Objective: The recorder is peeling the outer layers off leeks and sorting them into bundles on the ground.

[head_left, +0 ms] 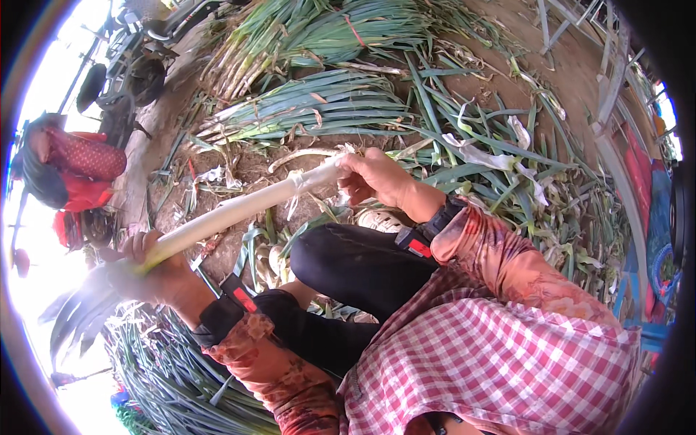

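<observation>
A long, thick green onion (233, 214) with a bare white stem stretches slantwise between my two hands. My left hand (158, 274) is wrapped round it where the white turns green, and its blurred leaves (83, 304) fan out past that hand to the left. At the other end, higher and farther right, my right hand (377, 181) pinches the root end with bent fingers. Bits of loose skin cling to the stem close to the right hand. Below the onion are my bent knees in black trousers (362, 272).
Piles of green onions (312, 109) lie on the soil ahead, one tied with a red band (354, 30). Peeled leaves and skins (507, 159) litter the ground to the right. More onions (181, 370) lie at my lower left. A metal frame (616, 159) stands at the right.
</observation>
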The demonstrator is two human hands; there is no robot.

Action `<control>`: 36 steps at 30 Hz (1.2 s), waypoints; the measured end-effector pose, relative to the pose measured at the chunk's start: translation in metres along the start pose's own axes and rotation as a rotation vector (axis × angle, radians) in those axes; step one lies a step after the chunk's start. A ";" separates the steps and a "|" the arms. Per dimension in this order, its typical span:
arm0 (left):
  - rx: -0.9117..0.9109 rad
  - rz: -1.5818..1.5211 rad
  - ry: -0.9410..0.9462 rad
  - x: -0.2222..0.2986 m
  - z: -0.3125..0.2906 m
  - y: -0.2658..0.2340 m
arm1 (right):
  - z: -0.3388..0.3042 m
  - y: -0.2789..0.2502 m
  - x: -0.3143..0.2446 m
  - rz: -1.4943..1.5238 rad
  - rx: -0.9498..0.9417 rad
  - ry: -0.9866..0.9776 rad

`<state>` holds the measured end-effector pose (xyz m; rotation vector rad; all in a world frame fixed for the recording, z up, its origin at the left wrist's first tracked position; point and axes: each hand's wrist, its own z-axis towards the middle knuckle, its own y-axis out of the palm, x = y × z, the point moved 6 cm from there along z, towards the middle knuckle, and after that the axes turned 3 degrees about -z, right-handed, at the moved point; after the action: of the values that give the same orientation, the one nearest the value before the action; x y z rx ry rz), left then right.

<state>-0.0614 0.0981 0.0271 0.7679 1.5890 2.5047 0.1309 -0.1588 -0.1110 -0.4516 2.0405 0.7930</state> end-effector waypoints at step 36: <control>-0.052 0.031 0.042 0.010 0.008 -0.017 | -0.020 -0.071 -0.045 -1.547 0.516 -1.077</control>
<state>-0.0697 0.1155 0.0191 0.7444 1.5297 2.5887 0.1845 -0.2230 -0.0909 -0.8340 0.4392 -0.4304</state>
